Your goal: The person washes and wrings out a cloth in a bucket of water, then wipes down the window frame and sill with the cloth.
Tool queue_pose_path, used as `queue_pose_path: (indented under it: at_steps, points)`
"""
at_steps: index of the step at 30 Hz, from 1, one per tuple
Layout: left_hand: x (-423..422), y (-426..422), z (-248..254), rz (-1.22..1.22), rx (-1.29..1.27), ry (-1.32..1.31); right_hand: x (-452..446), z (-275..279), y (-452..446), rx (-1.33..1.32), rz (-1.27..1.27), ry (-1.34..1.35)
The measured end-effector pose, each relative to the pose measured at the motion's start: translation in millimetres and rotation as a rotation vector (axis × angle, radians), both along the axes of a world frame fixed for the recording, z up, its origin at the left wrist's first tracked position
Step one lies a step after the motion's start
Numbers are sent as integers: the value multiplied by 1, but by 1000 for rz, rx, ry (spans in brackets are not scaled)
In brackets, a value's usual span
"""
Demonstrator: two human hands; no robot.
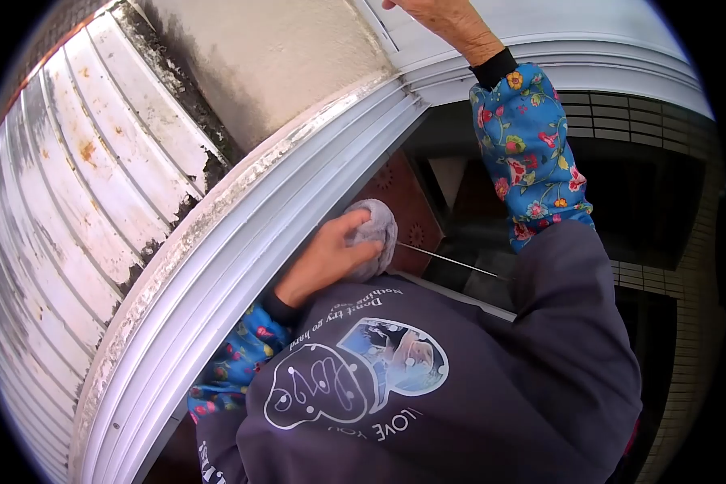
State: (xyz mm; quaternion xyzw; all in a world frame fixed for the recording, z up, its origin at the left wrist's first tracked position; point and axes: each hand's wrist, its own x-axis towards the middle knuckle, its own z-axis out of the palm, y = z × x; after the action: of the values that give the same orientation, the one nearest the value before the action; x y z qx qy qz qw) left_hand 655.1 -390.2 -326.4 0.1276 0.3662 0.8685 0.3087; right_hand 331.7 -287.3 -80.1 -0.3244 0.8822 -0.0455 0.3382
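Observation:
My left hand (331, 254) is closed on a grey cloth (373, 234), with the fingers and thumb pressed into it. It is close to my chest, beside the white metal window frame (298, 194). My right hand (436, 12) reaches up to the top edge of the view, over a white frame or panel (540, 28). One fingertip shows there and the other fingers are cut off, so its grip cannot be made out. Both arms have blue flowered sleeve covers (528, 145) with dark cuffs.
Outside the frame on the left lies a rusty corrugated metal roof (81, 161), beside a stained concrete surface (274, 64). A thin metal rod (452, 260) crosses the dark interior between my arms. Reddish patterned tiles (399, 194) and pale wall tiles (653, 121) show inside.

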Motion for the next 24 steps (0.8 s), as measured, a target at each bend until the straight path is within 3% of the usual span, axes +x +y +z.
queue_pose_path:
  at_steps: [1, 2, 3, 5, 6, 10, 20, 24]
  points:
    - [0, 0, -1, 0, -4, 3, 14, -12, 14, 14, -65, 51]
    - [0, -1, -1, 18, -19, 25, 61, -62, 40, -242, -147, 492]
    - [-2, -4, -1, 34, -31, 47, 76, -71, 56, -140, -385, 376]
    - [-4, -5, 3, 30, -33, 52, 100, -88, 96, 66, -490, 293]
    - [-7, -9, 7, 10, -27, 34, 103, -112, 131, 45, -453, 334]
    - [-6, -9, 7, -20, -61, 38, 126, -148, 142, 215, -706, 389]
    - [6, 4, 14, 15, -70, 135, 128, -164, 127, 333, -916, 485]
    - [9, 14, 19, 98, -29, 129, 124, -173, 143, 306, -860, 529]
